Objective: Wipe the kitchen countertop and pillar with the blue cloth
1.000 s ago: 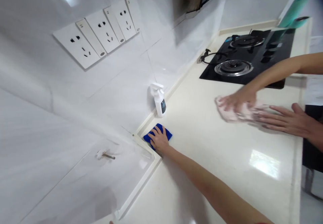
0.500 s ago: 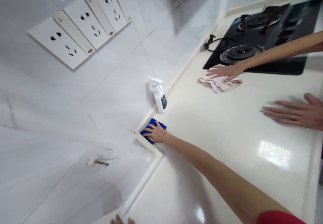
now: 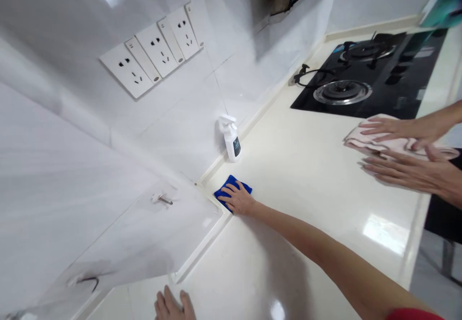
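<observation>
My right hand [image 3: 238,200] presses a blue cleaning cloth [image 3: 231,182] against the white countertop, near the inner wall corner. Its fingers are spread over the cloth, and the cloth edges stick out around them. At the bottom edge of the picture my left hand [image 3: 173,305] rests on the counter with fingers apart, holding nothing; part of it is cut off. A white spray bottle [image 3: 231,142] with a dark label stands upright against the wall, just beyond the blue cloth.
A co-worker's two hands [image 3: 407,166] lie on a pink cloth [image 3: 364,139] at the right. Behind it is a black gas hob [image 3: 393,84]. Wall sockets [image 3: 157,53] sit at upper left. Pipe stubs [image 3: 164,198] poke from the wall; the counter's front edge [image 3: 415,248] runs at right.
My right hand and the blue cloth have slid a little away from the wall corner, toward the right. The co-worker's pink cloth has moved right, toward the counter's front edge. The view has shifted.
</observation>
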{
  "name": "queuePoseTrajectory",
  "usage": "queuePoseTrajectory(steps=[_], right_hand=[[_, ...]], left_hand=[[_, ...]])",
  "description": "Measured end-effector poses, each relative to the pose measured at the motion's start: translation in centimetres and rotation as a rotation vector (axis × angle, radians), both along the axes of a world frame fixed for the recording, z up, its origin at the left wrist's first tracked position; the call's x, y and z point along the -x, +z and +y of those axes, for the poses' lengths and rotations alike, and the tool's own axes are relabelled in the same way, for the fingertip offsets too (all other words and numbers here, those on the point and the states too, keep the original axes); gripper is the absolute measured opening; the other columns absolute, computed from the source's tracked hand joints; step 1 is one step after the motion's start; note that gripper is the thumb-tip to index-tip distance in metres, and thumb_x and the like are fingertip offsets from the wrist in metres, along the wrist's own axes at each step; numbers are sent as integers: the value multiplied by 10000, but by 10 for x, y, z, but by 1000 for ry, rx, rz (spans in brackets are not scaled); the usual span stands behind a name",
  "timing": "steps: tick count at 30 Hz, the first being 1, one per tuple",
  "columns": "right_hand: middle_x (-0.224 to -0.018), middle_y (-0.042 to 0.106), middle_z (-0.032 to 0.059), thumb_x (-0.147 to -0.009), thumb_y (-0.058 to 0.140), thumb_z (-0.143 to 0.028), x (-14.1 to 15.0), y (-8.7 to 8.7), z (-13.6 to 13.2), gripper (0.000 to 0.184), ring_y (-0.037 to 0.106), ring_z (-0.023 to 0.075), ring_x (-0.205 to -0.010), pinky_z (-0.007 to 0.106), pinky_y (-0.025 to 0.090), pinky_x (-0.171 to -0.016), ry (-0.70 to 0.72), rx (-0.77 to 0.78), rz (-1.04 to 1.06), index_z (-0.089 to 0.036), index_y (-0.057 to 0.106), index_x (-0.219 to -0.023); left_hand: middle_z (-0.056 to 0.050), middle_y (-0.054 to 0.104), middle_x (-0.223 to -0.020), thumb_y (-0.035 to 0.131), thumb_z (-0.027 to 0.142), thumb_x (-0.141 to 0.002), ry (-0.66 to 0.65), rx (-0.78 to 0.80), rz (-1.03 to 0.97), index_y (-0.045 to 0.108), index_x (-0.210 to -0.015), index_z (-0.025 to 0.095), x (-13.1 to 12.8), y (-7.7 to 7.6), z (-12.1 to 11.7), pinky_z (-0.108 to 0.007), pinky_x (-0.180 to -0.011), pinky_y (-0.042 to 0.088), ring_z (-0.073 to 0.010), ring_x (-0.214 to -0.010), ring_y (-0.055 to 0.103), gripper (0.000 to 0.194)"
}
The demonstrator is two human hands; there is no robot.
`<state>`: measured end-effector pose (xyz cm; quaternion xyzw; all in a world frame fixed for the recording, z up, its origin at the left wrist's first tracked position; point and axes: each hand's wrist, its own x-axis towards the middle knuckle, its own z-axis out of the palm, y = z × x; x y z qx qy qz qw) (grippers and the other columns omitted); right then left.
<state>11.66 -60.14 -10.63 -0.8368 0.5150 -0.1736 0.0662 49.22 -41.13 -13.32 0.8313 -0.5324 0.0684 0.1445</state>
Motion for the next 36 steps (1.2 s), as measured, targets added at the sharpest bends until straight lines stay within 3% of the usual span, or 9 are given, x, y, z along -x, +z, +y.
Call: queuePoseTrajectory(steps=[7,12,16,20,23,26,29,32,36], right_hand=[[-1499,429,91,-980,372,-408,4,0,91,482,315,337,-1367,609,154,-1119,-150,-41,38,-305,464,-1442],[-1551,375,103,-967,371,-415,-45,-10,146,524,270,400,-1411,666,179,-1100,-306,-122,47,-293,422,-1474],[-1590,303,102,-961,371,-399,-93,-21,183,570,242,428,-1432,701,159,-1112,-256,-157,6,-287,339,-1518],[-1610,268,30,-922,433,-335,-101,-19,208,620,193,391,-1463,708,105,-1136,-70,-115,-37,-368,289,-1523],[-1625,223,26,-858,531,-356,-86,-14,219,751,184,359,-1472,679,63,-1161,-14,-70,-20,-377,219,-1540],[-1635,146,98,-838,561,-387,-77,-19,224,791,151,383,-1478,667,35,-1163,-142,-14,51,-311,225,-1550],[-1630,130,133,-849,539,-373,-78,-32,221,731,116,408,-1481,671,10,-1154,-219,-1,142,-274,299,-1532],[-1626,127,158,-861,518,-428,-81,-37,204,737,98,419,-1482,665,29,-1150,-240,-79,185,-252,286,-1538],[-1626,115,183,-883,460,-502,-85,-27,168,750,73,415,-1486,637,67,-1147,-285,-182,219,-218,256,-1547]], left_hand=[[-225,360,-1548,184,546,-914,25,-38,6,403,-1447,69,11,9,1,-554,-1178,259,-360,-1460,274,748],[-230,388,-1531,191,522,-903,25,-8,0,435,-1430,63,7,2,1,-566,-1158,278,-373,-1446,293,740],[-228,384,-1535,193,506,-903,15,19,45,442,-1429,62,4,-2,2,-573,-1171,251,-380,-1450,286,732],[-211,338,-1568,196,486,-907,0,-16,153,447,-1431,63,-2,-2,3,-558,-1205,197,-368,-1472,251,718],[-227,333,-1566,207,452,-908,-54,-58,235,465,-1413,40,-16,0,6,-517,-1214,210,-348,-1474,260,701],[-233,332,-1563,220,441,-909,-96,-33,247,479,-1401,38,-41,-1,14,-486,-1214,218,-327,-1481,249,687],[-197,297,-1591,262,471,-912,-52,1,209,457,-1433,112,-72,-7,27,-525,-1217,180,-320,-1498,201,662],[-181,286,-1600,297,493,-911,15,-35,165,438,-1451,164,-91,-11,41,-551,-1213,166,-329,-1502,184,649],[-197,301,-1589,249,470,-932,49,-77,79,415,-1466,158,-90,-9,51,-556,-1209,175,-344,-1494,199,641]])
